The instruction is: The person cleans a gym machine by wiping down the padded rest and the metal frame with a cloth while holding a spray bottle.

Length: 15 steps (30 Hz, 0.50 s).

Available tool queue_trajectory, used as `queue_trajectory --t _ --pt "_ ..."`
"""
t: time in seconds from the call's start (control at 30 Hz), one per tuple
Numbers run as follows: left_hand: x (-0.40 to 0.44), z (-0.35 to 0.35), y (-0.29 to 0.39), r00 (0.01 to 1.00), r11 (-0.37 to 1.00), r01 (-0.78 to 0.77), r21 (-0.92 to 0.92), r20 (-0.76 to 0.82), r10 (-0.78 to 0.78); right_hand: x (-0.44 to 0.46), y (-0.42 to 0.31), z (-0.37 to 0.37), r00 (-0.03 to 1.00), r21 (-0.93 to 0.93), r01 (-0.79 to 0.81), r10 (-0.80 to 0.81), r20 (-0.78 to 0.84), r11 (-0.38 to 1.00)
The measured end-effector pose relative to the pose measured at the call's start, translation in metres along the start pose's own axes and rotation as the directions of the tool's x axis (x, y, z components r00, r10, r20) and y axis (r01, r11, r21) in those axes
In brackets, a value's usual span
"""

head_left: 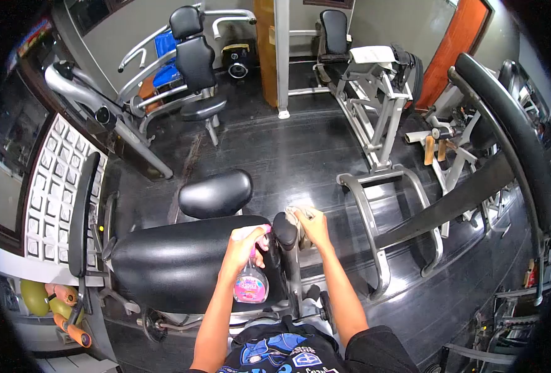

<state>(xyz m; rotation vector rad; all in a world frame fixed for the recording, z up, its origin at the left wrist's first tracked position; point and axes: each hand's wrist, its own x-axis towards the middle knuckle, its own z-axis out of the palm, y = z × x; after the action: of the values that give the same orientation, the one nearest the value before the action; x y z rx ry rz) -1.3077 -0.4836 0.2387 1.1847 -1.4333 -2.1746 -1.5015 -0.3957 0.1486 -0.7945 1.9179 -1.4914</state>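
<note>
My left hand [243, 252] is wrapped round the neck of a clear spray bottle [250, 285] with a pink trigger head and a pink label. The bottle hangs upright in front of a long black padded bench [170, 261]. My right hand [311, 225] is closed on a pale, crumpled cloth [293, 213]. That cloth lies against the far side of a small black pad [284, 230] on a grey metal frame, just right of the bench. How much of the cloth is inside my fingers is hidden.
Beyond the bench is a rounded black seat pad [216, 193]. A grey-framed machine [381, 118] stands ahead to the right, with a long black backrest [505, 118] further right. A seated press machine [194, 62] is at the back left. Dumbbells [64, 304] lie at lower left.
</note>
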Motion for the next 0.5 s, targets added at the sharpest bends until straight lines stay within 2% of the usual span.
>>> queue_trajectory --t 0.03,0.1,0.13,0.23,0.3,0.33,0.43,0.5 --pt "0.000 -0.001 0.000 1.000 1.000 -0.001 0.006 -0.006 0.001 -0.002 0.006 0.005 1.000 0.011 0.001 -0.001 -0.001 1.000" --pt "-0.003 0.000 0.002 1.000 1.000 -0.002 0.024 -0.019 0.003 -0.011 0.020 0.014 0.988 0.146 -0.118 0.130 -0.078 0.982" --pt "-0.003 0.001 0.003 1.000 0.999 -0.005 0.032 -0.027 0.006 -0.017 0.028 0.018 0.989 0.184 -0.025 0.050 -0.135 0.983" --pt "-0.003 0.001 0.003 0.999 1.000 0.001 0.029 -0.043 0.000 -0.060 0.018 0.008 0.990 0.259 0.023 0.014 -0.137 0.966" --pt "-0.004 0.001 0.003 0.999 0.998 0.005 0.060 -0.051 -0.002 -0.091 0.010 0.004 0.990 0.246 -0.093 0.115 -0.077 0.965" --pt "-0.004 0.001 0.004 0.998 0.996 0.001 0.084 -0.061 0.004 -0.102 0.004 0.007 0.992 0.225 -0.051 0.075 -0.102 0.973" --pt "-0.004 0.000 0.004 0.997 0.999 -0.011 0.045 -0.070 0.014 -0.096 0.008 0.017 0.948 -0.013 0.142 -0.139 -0.285 0.990" --pt "-0.004 -0.001 0.002 0.997 0.999 -0.015 0.050 -0.072 0.019 -0.071 0.017 0.019 0.943 -0.033 0.096 -0.101 -0.316 0.995"
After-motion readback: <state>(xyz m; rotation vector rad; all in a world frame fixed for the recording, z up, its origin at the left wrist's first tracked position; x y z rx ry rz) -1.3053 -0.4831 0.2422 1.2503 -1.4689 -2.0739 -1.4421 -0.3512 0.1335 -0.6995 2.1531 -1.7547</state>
